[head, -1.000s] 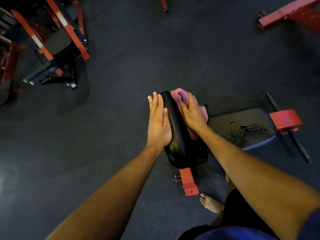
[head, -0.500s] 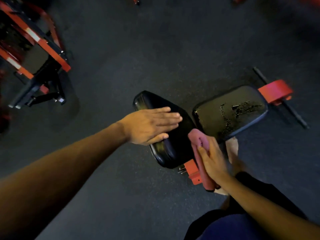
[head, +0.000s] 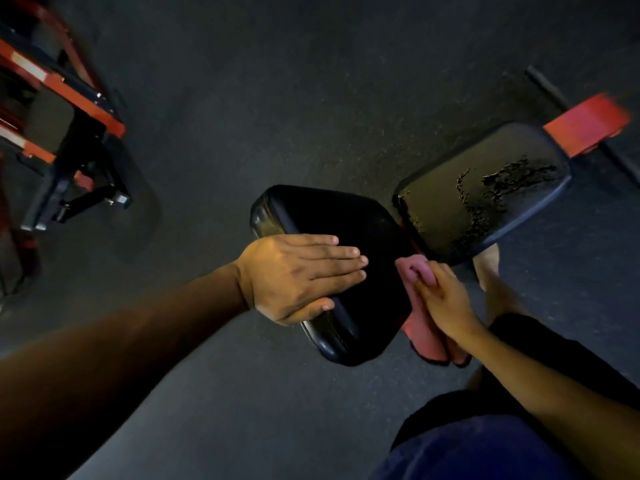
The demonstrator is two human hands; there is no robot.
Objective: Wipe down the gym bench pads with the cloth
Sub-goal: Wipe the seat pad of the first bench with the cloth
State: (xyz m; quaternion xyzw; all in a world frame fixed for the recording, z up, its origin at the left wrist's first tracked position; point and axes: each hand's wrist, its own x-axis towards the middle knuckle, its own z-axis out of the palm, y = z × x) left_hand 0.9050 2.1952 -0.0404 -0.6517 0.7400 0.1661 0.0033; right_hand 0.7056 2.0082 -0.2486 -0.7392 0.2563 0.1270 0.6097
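A glossy black bench pad (head: 360, 233) stands in the middle of the view. My left hand (head: 298, 275) lies flat on it with straight fingers, the thumb hooked under its near edge. My right hand (head: 443, 299) presses a folded pink cloth (head: 420, 327) against the pad's right side, fingers laid along the cloth. A second black pad (head: 485, 192) with cracked, peeling vinyl sits just to the right, beyond the cloth.
A red frame piece (head: 588, 124) and a dark bar (head: 550, 91) stick out past the cracked pad. Another red and black bench frame (head: 65, 133) stands at the far left. Dark rubber floor (head: 277, 81) lies all around. My bare foot (head: 488, 268) stands beside the bench.
My left hand turned from the pad's side to lie flat on top. My right hand slid the cloth from the far end down the pad's right side toward me. The camera has also shifted.
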